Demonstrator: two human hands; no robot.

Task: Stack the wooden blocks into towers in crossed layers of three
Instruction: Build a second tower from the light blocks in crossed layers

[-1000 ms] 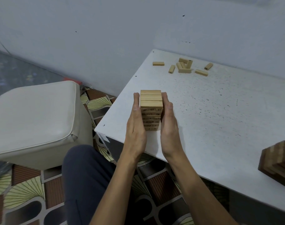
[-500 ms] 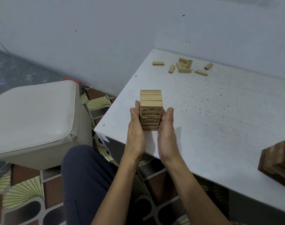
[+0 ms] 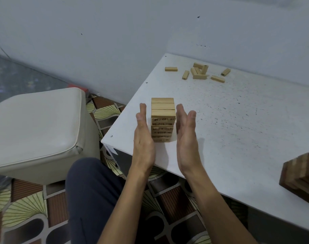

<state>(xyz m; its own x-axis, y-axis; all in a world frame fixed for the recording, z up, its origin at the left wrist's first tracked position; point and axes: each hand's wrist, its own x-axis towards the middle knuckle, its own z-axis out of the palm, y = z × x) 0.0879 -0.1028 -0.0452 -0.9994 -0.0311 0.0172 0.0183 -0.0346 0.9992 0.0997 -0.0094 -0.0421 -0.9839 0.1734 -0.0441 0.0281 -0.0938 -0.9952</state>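
The left hand (image 3: 143,136) and right hand (image 3: 186,138), pressing the tower (image 3: 163,118) a moment ago, now flank it flat, open and empty, so the squared stack stands alone near the corner of the tabletop (image 3: 238,124), seemingly ready for the loose blocks (image 3: 199,73) beyond.

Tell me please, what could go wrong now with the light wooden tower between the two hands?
1. The tower stands near the front edge of the table; a nudge from the left hand or right hand, both flat beside it, might tip it to the floor.
2. The loose blocks lie at the far end; an arm reaching for them might brush the tower.
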